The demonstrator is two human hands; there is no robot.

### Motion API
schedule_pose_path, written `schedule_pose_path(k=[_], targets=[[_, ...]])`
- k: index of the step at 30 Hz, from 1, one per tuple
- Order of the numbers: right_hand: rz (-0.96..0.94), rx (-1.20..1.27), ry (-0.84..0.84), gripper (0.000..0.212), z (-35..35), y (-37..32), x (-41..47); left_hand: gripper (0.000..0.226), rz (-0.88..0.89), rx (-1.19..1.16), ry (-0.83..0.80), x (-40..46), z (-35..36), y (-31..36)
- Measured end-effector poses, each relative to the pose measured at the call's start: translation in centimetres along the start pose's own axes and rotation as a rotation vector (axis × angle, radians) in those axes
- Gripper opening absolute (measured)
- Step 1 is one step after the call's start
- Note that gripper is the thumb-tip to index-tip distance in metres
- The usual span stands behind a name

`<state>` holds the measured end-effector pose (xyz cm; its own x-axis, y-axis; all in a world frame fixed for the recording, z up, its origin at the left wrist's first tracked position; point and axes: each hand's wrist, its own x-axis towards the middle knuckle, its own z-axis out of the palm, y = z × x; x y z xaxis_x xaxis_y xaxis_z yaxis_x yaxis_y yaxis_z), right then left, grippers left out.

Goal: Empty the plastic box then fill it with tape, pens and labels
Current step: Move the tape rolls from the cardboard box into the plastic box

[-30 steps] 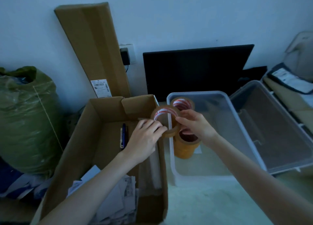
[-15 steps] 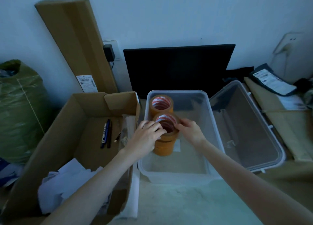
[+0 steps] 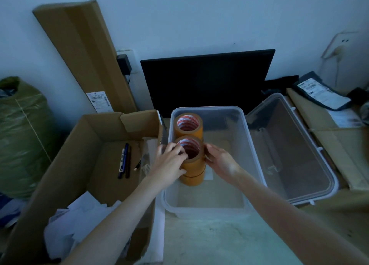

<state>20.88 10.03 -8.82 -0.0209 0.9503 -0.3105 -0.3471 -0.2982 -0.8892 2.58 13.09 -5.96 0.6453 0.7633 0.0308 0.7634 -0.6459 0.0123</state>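
Far out past the left hand (image 3: 169,165) slumps a green sack (image 3: 22,137). Nearer that hand is an open cardboard box (image 3: 65,177), with pens (image 3: 124,161) lying on its floor just left of the fingers and crumpled paper (image 3: 79,218) heaped below the forearm. The left hand curls round the top roll of a near stack of brown tape rolls (image 3: 192,165), fingertips hooked over the core's rim. The right hand (image 3: 220,162) meets the same roll from the other side, fingers laid along its wall; in this dim light it looks more like steadying than a full grasp. The stack stands inside the clear plastic box (image 3: 247,165), with a second tape stack (image 3: 188,126) just beyond the hands. Right of the right hand lies the box's lid (image 3: 299,155), upturned.
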Motion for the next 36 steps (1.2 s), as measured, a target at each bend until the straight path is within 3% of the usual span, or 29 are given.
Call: schedule_pose_path(k=[7, 10, 13, 16, 21, 25, 29, 36], targets=[[-0.022, -0.015, 0.034, 0.031, 0.0, -0.1, 0.3, 0.044, 0.005, 0.015, 0.002, 0.5, 0.3, 0.0], [-0.103, -0.212, 0.213, 0.024, 0.0, 0.2, -0.2, 0.041, -0.031, -0.331, -0.025, 0.2, -0.3, -0.5], [-0.262, -0.417, 0.317, 0.029, 0.3, -0.2, -1.2, 0.023, -0.087, -0.718, 0.032, -0.9, -1.8, -1.3], [-0.352, -0.521, 0.338, 0.026, 1.2, -1.2, -2.3, 0.019, -0.210, -0.884, 0.163, -2.6, -2.8, -2.7], [-0.427, -0.565, 0.322, 0.018, 4.2, -2.1, -3.1, 0.020, -0.467, -1.041, 0.234, -5.4, -2.3, -6.5], [-0.415, -0.408, 0.206, 0.017, 7.8, -2.1, -3.0, 0.019, -0.692, -1.043, 0.303, -7.4, -1.3, -9.9], [-0.409, -0.342, 0.110, 0.022, 11.7, -1.5, -2.1, 0.022, -0.825, -0.958, 0.250, -8.7, 0.2, -12.9], [-0.336, -0.347, 0.030, 0.021, 16.3, -0.4, 0.0, 0.044, -0.984, -0.786, -0.039, -7.3, 5.4, -18.4]])
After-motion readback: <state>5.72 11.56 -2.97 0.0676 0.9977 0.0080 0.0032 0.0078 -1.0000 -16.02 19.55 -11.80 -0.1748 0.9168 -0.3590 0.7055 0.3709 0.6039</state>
